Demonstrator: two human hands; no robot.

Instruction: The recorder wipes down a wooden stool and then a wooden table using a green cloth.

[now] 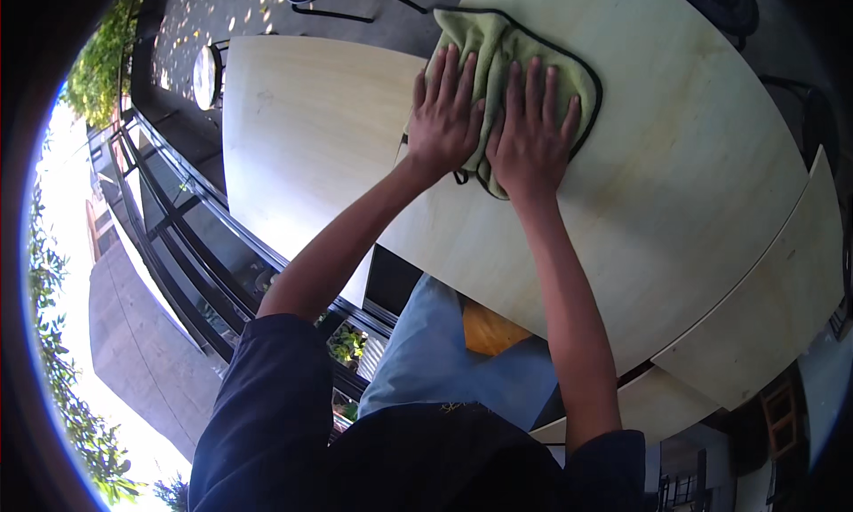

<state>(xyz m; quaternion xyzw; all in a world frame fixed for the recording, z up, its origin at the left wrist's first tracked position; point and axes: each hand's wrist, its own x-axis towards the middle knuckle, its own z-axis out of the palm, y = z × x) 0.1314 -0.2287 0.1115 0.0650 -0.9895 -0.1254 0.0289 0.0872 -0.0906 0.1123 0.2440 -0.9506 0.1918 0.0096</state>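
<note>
A green cloth with black edging (490,39) lies rumpled on a pale wood-look tabletop (673,199), near the joint with another tabletop on the left. My left hand (445,116) rests flat on the left part of the cloth, fingers spread. Beside it, my right hand (533,129) presses flat on the right part, its fingers apart too. Neither hand's fingers are closed around the cloth. A fold of fabric rises between the two hands, and a small black loop sticks out at the cloth's near edge.
Another pale tabletop (300,112) adjoins on the left, with a metal railing (200,245) beside it. More pale tabletops (753,312) stand at the lower right. Round stools (206,77) and dark chairs (713,6) stand around the tables.
</note>
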